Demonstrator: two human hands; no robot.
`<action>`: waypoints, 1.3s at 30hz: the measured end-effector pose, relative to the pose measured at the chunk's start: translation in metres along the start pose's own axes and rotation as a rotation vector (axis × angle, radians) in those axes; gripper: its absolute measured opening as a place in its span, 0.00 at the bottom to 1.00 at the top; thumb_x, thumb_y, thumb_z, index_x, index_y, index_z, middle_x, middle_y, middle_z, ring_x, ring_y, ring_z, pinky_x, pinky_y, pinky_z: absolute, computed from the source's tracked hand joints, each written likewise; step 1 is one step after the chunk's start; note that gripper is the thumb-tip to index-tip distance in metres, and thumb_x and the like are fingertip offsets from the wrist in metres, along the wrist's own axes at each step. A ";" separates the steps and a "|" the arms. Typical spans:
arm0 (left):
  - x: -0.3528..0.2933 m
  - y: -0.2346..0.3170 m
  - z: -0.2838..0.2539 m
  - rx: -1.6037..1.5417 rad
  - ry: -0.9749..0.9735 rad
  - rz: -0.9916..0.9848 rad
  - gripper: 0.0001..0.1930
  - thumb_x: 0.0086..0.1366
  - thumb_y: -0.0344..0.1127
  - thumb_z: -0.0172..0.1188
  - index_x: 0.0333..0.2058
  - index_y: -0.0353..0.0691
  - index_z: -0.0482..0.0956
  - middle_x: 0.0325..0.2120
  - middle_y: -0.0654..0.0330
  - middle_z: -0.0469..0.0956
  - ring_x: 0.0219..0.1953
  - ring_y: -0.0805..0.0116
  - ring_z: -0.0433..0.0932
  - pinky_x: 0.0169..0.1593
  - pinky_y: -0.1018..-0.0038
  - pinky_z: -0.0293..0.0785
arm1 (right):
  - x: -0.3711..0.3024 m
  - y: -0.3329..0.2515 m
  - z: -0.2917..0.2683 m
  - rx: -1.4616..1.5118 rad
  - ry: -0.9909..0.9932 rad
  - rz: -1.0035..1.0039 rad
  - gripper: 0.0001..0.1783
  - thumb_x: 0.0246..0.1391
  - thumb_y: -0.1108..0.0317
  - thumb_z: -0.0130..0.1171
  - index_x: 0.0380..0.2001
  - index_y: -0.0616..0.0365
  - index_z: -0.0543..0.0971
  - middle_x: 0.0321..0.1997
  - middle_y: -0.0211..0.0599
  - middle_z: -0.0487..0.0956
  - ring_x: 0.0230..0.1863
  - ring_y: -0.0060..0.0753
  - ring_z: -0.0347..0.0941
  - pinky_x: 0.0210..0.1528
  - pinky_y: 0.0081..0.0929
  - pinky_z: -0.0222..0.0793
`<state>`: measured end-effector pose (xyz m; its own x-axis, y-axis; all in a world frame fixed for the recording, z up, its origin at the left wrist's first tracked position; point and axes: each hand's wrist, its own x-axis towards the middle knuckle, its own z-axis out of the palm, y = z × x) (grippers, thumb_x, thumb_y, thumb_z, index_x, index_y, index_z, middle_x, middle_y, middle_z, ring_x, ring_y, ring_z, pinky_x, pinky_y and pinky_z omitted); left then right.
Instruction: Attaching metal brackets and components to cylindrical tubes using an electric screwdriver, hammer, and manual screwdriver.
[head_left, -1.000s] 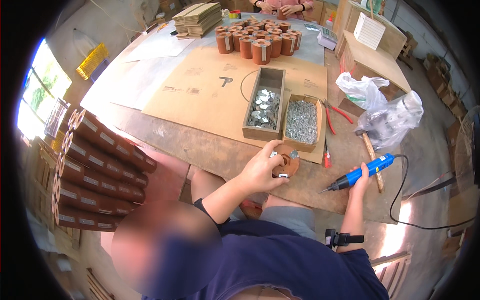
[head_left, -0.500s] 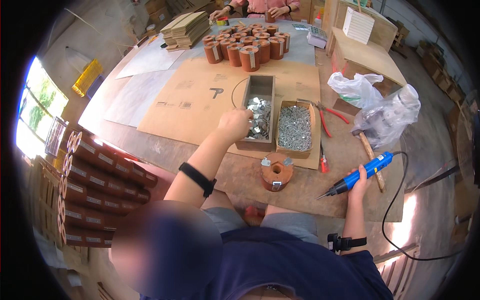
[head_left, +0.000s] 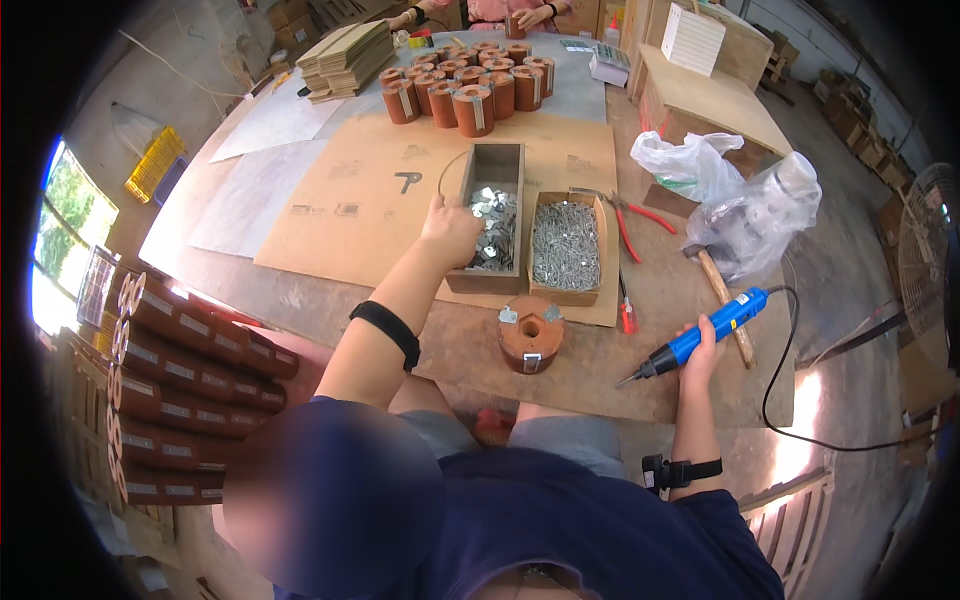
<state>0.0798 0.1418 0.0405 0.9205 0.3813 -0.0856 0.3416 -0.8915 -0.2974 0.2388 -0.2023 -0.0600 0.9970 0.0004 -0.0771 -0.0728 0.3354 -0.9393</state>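
My left hand (head_left: 452, 232) reaches to the left rim of a long grey box (head_left: 484, 284), its fingers curled in beside a heap of small shiny metal plates (head_left: 496, 222). The fingertips are partly hidden, and I cannot see what is between them. My right hand (head_left: 704, 352) is wrapped round a blue electric screwdriver (head_left: 708, 336), whose bit points left over the table's front edge. Between my two hands stands a reddish-brown spool-like cylinder (head_left: 530, 350) with a central hole. Metal plates sit on its top rim, and another piece is at its front.
Right of the box stand a carton of screws (head_left: 566, 246), red-handled pliers (head_left: 628, 226), a screwdriver (head_left: 627, 312) and a hammer (head_left: 727, 305). Several similar cylinders (head_left: 473, 110) stand farther back, before a co-worker (head_left: 490, 12). More cylinders (head_left: 190, 390) are stacked at left. A cord (head_left: 772, 395) hangs right.
The whole view has shifted slightly, so things appear farther left and up. My left hand stays at the box, slightly farther along its rim. My right hand keeps hold of the electric screwdriver.
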 end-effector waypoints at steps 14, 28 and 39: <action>-0.118 0.070 -0.044 -1.531 0.186 0.038 0.07 0.53 0.26 0.57 0.32 0.32 0.78 0.25 0.60 0.78 0.29 0.78 0.74 0.36 0.82 0.69 | 0.009 0.002 -0.004 -0.005 -0.016 0.002 0.17 0.44 0.66 0.57 0.34 0.64 0.65 0.23 0.40 0.70 0.21 0.31 0.69 0.22 0.28 0.70; -0.138 0.106 -0.009 -0.821 0.681 0.062 0.13 0.43 0.32 0.62 0.31 0.40 0.78 0.39 0.62 0.71 0.44 0.57 0.65 0.47 0.61 0.60 | 0.005 -0.001 0.000 -0.040 -0.014 0.004 0.17 0.43 0.66 0.58 0.33 0.65 0.66 0.23 0.41 0.71 0.20 0.32 0.70 0.22 0.29 0.70; -0.135 0.109 0.010 -0.868 0.781 0.139 0.16 0.39 0.27 0.63 0.32 0.38 0.77 0.40 0.60 0.73 0.46 0.55 0.66 0.49 0.62 0.60 | 0.004 -0.001 0.004 -0.041 0.008 -0.011 0.16 0.41 0.67 0.59 0.30 0.65 0.68 0.21 0.41 0.71 0.19 0.32 0.70 0.20 0.29 0.70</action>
<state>-0.0088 -0.0046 0.0101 0.7235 0.2832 0.6296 -0.0335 -0.8965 0.4418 0.2433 -0.1988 -0.0584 0.9976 -0.0103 -0.0692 -0.0631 0.2963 -0.9530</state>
